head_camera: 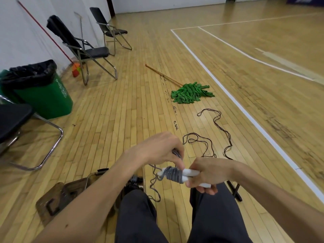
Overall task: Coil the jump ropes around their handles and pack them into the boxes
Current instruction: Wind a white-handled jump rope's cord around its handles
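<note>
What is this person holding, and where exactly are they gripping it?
The right hand grips the pair of white jump-rope handles at one end; the left hand pinches the grey cord at the coil wound round them.

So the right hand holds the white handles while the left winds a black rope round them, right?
No: the head view shows a grey rope round the handles; the black rope lies on the floor. The right hand holds the handles, the left hand winds.

I see a wooden floor (122,106) marked with white court lines. A green mop (191,92) lies flat on it with a loose dark rope (219,127) near it. A green bin (47,100) and folding chairs (87,51) stand by the wall.
</note>
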